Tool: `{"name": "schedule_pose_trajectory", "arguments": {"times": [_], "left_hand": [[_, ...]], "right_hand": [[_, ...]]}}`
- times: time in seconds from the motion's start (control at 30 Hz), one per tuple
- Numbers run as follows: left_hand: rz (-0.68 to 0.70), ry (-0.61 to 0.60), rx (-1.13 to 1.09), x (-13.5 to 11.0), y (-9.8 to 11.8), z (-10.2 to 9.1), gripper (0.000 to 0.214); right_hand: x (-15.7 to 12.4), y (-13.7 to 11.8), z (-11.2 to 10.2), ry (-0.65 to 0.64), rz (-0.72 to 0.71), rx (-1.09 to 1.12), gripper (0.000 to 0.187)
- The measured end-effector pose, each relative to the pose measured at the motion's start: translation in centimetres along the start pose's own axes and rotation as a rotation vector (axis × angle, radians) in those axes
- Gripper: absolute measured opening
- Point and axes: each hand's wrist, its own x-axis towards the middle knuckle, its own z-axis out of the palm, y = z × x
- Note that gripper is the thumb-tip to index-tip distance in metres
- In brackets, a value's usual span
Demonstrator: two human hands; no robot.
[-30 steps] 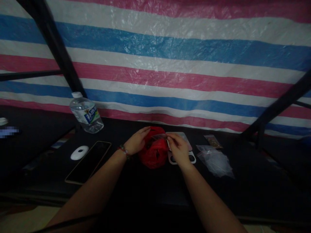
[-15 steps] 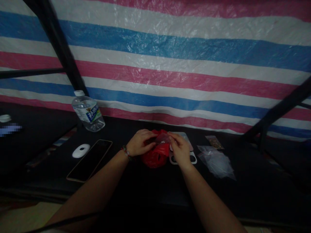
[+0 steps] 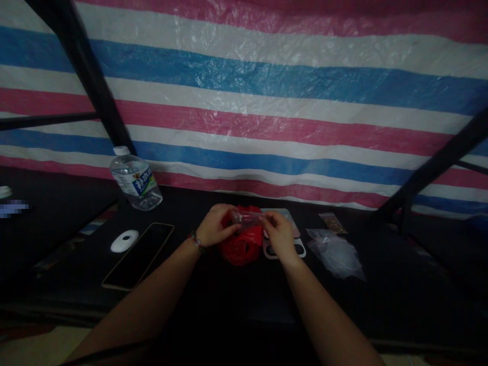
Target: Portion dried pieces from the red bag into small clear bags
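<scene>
Right hand [image 3: 281, 235]: fingertips pinch a clear bag [image 3: 250, 219] over the red bag [image 3: 240, 250]. Left hand [image 3: 215, 226]: fingers bent at the clear bag's other end; from here, I cannot tell whether they grip.

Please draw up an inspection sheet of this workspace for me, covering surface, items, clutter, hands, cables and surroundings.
Surface: black tabletop, dimly lit.
Job's things: clear bag above a red plastic bag; white device, possibly a scale, partly hidden; loose clear bags; small bag with brown contents.
Clutter: phone, white oval object, upright bottle, all on the left.
Hands: right hand pinches the clear bag; left hand is at its other end, grip unclear.
Cables: none identifiable; a dark band crosses near the left forearm, nature unclear.
Surroundings: striped plastic sheet behind, black frame bars either side.
</scene>
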Motion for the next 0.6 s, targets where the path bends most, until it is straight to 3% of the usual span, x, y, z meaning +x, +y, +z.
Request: {"name": "schedule_pose_trajectory", "arguments": {"times": [0.1,0.23,0.37,0.47,0.6], "left_hand": [[-0.043,-0.025,-0.034,-0.3,0.1,0.3,0.059],[-0.153,-0.075,-0.145,-0.4,0.1,0.7,0.063],[-0.199,-0.044,-0.198,-0.4,-0.2,0.9,0.063],[-0.178,-0.012,-0.152,-0.4,-0.7,1.1,0.057],[-0.019,-0.003,-0.003,-0.4,-0.8,1.2,0.047]], "right_hand": [[-0.2,0.0,0.4,-0.007,0.0,0.05,0.017],[-0.2,-0.2,0.4,-0.028,-0.004,0.111,0.017],[0.1,-0.2,0.1,0.002,0.019,0.103,0.015],[0.1,0.2,0.2,-0.004,0.012,0.137,0.019],[0.0,0.2,0.4,-0.007,-0.021,0.115,0.038]]}}
